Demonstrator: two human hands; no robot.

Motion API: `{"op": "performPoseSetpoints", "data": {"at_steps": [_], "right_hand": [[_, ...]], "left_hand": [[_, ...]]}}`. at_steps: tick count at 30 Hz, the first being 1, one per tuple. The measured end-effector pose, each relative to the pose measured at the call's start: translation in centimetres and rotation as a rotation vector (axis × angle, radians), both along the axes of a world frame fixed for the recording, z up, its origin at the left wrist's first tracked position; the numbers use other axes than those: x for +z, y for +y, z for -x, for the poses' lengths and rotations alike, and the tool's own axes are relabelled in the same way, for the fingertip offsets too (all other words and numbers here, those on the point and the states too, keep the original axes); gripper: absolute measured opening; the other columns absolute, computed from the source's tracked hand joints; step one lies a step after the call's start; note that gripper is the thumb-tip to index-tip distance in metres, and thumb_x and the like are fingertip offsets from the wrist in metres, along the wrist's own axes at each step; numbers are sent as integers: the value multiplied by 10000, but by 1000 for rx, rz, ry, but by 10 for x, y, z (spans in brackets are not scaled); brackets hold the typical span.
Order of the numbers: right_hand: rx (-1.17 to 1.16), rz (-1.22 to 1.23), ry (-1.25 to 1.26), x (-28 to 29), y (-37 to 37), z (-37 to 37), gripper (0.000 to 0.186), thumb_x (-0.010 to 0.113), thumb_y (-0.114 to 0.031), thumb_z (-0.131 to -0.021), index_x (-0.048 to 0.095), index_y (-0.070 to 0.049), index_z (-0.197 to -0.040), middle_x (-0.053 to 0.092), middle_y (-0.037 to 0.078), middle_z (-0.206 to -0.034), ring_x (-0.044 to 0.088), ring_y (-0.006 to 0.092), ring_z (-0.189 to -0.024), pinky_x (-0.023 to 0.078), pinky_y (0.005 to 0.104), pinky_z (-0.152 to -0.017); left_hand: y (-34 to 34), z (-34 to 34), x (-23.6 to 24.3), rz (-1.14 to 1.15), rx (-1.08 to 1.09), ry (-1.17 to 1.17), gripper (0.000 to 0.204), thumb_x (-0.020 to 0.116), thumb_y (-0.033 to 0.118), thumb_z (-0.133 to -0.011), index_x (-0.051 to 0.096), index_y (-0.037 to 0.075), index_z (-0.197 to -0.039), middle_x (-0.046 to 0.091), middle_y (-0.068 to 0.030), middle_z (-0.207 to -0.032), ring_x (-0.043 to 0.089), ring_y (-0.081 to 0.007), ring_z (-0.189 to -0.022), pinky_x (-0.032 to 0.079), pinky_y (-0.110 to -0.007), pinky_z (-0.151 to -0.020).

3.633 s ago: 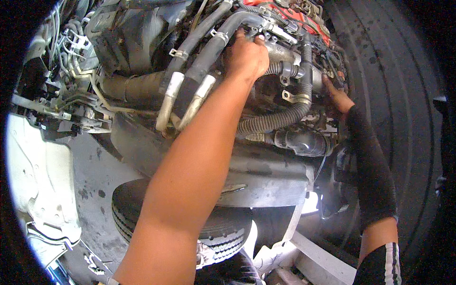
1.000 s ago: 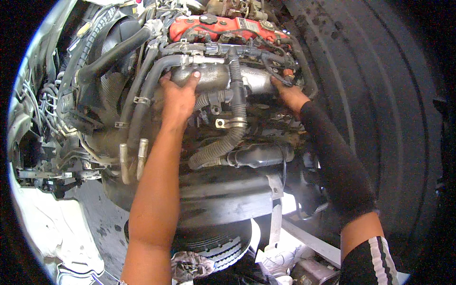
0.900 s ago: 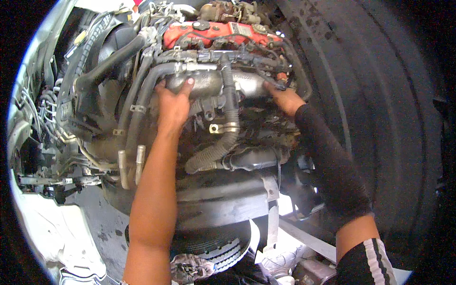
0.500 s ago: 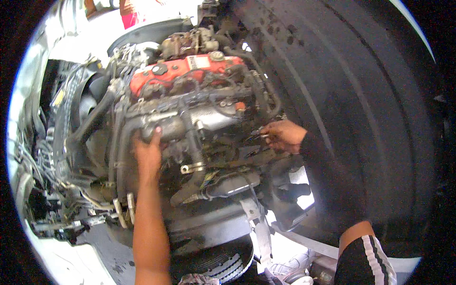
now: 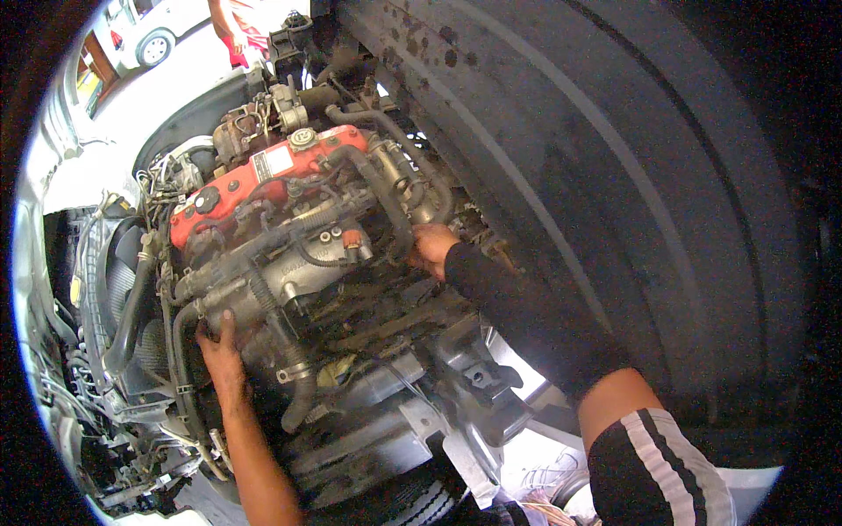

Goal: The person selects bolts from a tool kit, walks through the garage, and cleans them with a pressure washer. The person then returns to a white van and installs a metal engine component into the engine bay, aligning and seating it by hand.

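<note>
An engine with a red valve cover (image 5: pixel 263 180) fills the middle of the view. My left hand (image 5: pixel 223 355) is against the lower front end of the grey metal intake manifold (image 5: pixel 303 270), thumb raised and spread from the fingers, which partly go out of sight beside it. At the engine's rear, my right hand (image 5: pixel 431 248) is in next to a thick black hose (image 5: pixel 396 219). Its fingers are curled, and their tips and anything in them are hidden. A ribbed black hose (image 5: pixel 274 320) with a metal clamp (image 5: pixel 294 373) runs down between my hands.
A large dark ribbed panel (image 5: pixel 605 158) rises close on the right. The radiator fan shroud (image 5: pixel 123 285) stands left of the engine. Below lie a dark frame rail (image 5: pixel 360 438) and a tire (image 5: pixel 412 508). Another person's hand (image 5: pixel 239 39) and a parked vehicle (image 5: pixel 156 48) show beyond.
The view has turned and shifted, so the engine sits further left. My right hand, earlier pinching a small metallic thing below the manifold's rear, is now beside the thick hose. My left hand stays at the manifold.
</note>
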State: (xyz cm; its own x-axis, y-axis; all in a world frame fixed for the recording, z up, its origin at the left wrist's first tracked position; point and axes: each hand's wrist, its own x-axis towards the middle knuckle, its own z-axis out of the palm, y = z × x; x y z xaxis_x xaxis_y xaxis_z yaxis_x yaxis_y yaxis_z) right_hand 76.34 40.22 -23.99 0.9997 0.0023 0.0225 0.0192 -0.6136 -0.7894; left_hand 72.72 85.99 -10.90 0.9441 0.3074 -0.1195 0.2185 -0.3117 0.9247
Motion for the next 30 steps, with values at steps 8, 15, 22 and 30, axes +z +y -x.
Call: {"op": "performPoseSetpoints", "data": {"at_steps": [8, 15, 22, 30], "right_hand": [[28, 31, 109, -33, -3, -32, 395, 769, -298, -870, 714, -49, -1171, 755, 124, -1103, 719, 309, -1010, 579, 433, -900], [97, -132, 126, -34, 10, -40, 427, 805, -270, -826, 754, -64, -1196, 768, 148, -1153, 718, 302, -1087, 556, 436, -979], [89, -165, 131, -73, 20, -47, 385, 801, -254, -823, 762, -55, -1150, 774, 152, -1108, 730, 300, -1032, 565, 442, -931], [45, -223, 45, -109, 35, -57, 338, 798, -237, -819, 771, -44, -1096, 782, 156, -1056, 744, 299, -970, 576, 448, -876]], "left_hand": [[2, 0, 1, -88, 74, 83, 1076, 769, 495, -949, 207, -133, -1619, 293, -314, -1680, 327, -387, -1546, 224, -417, -1283], [-6, 1, 7, 189, 31, -23, 971, 771, 348, -979, 184, -54, -1639, 392, -263, -1599, 590, -345, -1312, 607, -424, -930], [-5, 0, 3, 131, 92, 35, 1023, 769, 379, -983, 133, -57, -1655, 322, -256, -1658, 622, -378, -1278, 601, -444, -952], [-10, 2, 12, 78, 95, 79, 1000, 764, 467, -969, 232, -85, -1612, 503, -271, -1479, 663, -366, -1199, 590, -469, -949]]}}
